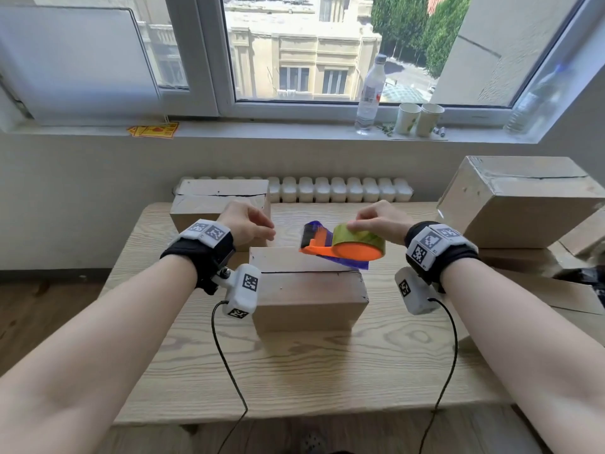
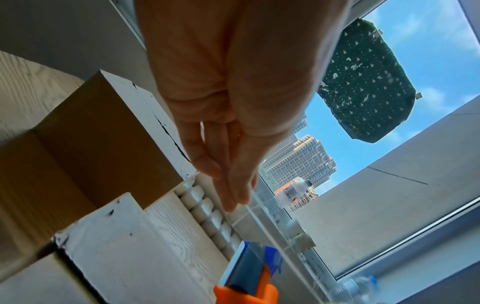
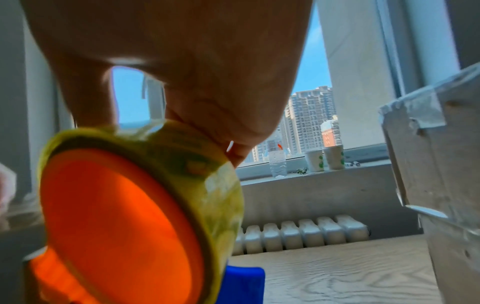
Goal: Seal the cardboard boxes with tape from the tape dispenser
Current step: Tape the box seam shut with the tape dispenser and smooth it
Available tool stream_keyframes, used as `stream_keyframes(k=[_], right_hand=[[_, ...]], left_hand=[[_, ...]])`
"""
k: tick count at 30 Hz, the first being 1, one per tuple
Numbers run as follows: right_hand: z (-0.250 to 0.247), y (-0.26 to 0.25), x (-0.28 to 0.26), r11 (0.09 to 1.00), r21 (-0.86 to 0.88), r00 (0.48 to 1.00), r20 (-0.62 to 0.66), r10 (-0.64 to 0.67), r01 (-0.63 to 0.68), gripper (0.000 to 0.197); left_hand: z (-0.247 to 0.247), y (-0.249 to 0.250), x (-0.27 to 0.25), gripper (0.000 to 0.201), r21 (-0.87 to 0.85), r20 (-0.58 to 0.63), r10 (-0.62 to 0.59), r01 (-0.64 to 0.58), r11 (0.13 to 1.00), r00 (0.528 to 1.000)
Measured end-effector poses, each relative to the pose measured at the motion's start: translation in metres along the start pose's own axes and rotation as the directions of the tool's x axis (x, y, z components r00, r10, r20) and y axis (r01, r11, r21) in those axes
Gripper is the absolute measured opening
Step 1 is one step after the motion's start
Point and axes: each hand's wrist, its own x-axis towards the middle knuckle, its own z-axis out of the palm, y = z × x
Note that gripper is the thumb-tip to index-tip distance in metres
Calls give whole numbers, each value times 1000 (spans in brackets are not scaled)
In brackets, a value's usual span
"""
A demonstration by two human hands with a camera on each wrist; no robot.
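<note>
A closed cardboard box stands mid-table, its top seam bare. Just above its far edge hovers the orange and blue tape dispenser with a yellow-green tape roll. My right hand grips the roll from above, fingers curled over it. My left hand is level with the dispenser's blade end, a short gap to its left. In the left wrist view its fingertips pinch together on a clear strip of tape that runs down to the dispenser.
A second box sits behind the left hand. A larger taped box rests on flattened cardboard at the right. Behind the wooden table are a radiator and a sill with a bottle and paper cups.
</note>
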Motion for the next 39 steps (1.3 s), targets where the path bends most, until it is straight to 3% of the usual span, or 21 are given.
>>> stream_keyframes(k=[2,6,10,14,18,22,24,27,36,39], right_hand=[[-5,1,-1,1000,20,1000,-4,5,-5,27],[-14,12,-3,993,-109,998,-53,42,-48,38],[-18,23,-5,998,-41,997,-47,53,-55,29],[-29,42,-14,970,-194,986,-113,125,-145,44],[-36,64,-19,980,-128,987,-74,142,-151,31],[-37,77,-22,941,-253,973,-103,206,-226,50],[-36,84,-25,931,-274,970,-70,231,-241,46],[-31,89,-23,944,-233,972,-40,230,-233,35],[-1,87,3,822,-516,958,10,285,-240,50],[7,80,6,844,-473,953,34,302,-251,47]], left_hand=[[-1,2,3,13,27,-6,-2,2,1000,1000],[-4,0,10,12,65,-18,-26,27,998,1000],[-4,-2,13,12,90,-19,-24,26,996,1000],[-11,-12,10,13,129,-57,-50,57,990,997],[-9,-24,7,12,148,-29,-92,95,984,995],[-6,-35,5,11,165,-34,-123,127,978,992],[-6,-44,4,11,173,-39,-147,151,973,988],[-2,-58,2,12,152,-45,-191,195,969,981],[5,-91,-6,13,44,-27,-309,310,950,951],[8,-97,-6,13,1,-36,-339,340,941,940]])
